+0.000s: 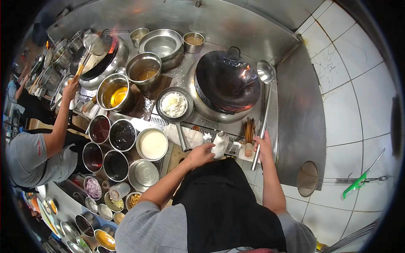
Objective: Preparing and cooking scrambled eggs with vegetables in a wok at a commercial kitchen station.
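A long steel ladle [266,72] leans along the right side of a dark wok [226,82] on a burner, where small flames show. My right hand [263,145] grips the lower end of its handle. At the counter's front edge, my left hand [201,155] touches or holds a bunched white cloth [220,144]; its exact grip cannot be told. Left of the wok, a perforated strainer [159,109] holds a bowl of white food [174,105], perhaps rice or egg. A bamboo brush [249,132] stands between my hands.
Steel pots of liquid [147,68] and one of yellow oil [118,96] stand to the left. Nearer are sauce containers [122,135] and ingredient bowls [93,188]. A co-worker [44,151] tends another wok [110,63]. A mesh skimmer [307,179] hangs at the right wall.
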Tool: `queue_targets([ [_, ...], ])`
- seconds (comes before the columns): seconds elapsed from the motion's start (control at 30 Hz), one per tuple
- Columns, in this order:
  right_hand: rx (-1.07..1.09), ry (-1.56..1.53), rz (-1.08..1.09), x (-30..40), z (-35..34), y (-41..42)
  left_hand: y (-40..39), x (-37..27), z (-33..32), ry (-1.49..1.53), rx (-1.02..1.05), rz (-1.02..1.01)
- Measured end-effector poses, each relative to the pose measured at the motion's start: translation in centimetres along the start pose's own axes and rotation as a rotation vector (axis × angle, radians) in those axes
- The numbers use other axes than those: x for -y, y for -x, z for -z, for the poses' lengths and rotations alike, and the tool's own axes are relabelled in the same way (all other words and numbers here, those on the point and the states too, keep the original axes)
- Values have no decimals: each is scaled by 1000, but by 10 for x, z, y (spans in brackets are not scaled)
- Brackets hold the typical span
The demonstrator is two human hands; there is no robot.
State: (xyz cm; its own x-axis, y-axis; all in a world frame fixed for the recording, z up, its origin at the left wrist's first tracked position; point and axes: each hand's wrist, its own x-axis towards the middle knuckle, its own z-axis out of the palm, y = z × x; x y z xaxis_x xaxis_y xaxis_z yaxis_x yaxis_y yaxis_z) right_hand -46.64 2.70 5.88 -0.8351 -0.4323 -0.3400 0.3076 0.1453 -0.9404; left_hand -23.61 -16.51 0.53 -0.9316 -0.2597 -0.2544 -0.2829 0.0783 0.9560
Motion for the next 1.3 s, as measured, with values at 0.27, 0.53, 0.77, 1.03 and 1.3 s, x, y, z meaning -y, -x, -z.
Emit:
queue_targets([
  [0.27,-143,442,-43,-35,21,14,15,9,14,-113,-77,-83],
  [0.53,216,-223,-54,51,-76,28,55,39,33,-66,-368,16],
  [0.77,897,-573,-628,53,-119,3,123,7,14,26,-744,125],
  [1.03,1516,-169,-1173,17,-194,102,279,14,-64,239,-1402,268],
  [1.3,2034,420,-945,-5,-274,261,464,99,-162,777,-2465,54],
])
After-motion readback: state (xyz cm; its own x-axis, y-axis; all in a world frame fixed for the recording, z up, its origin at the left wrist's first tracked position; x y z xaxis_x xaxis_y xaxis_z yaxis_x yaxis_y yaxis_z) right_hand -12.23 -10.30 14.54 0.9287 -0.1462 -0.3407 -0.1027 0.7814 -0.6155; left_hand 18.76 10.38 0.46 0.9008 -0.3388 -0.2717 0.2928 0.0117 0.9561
